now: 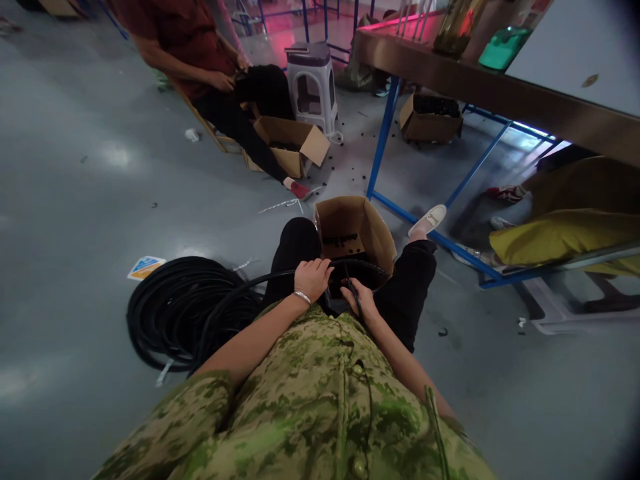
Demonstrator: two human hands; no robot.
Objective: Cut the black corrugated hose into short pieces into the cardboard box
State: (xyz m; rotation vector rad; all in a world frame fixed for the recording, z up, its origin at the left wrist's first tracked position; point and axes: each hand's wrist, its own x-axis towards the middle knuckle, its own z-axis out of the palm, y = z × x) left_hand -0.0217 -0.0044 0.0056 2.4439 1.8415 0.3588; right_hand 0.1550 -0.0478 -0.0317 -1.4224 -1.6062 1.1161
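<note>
Between my knees stands an open cardboard box (379, 230) with small black pieces (343, 240) inside. My left hand (313, 277) is closed around a black hose (273, 275), which runs from a large coil (175, 310) on the floor at my left. Past that hand, the hose's free end reaches over the box. My right hand (362, 300) grips a slim dark tool that looks like scissors (354, 293), its narrow tip pointing up close to the hose. Whether its blades touch the hose, I cannot tell.
Ahead, a seated person (185, 60) works beside another open box (290, 157) and a plastic stool (311, 83). A blue-framed table (480, 83) stands at right, with a box (430, 123) of black pieces beneath. Another person's yellow garment (565, 237) shows at far right.
</note>
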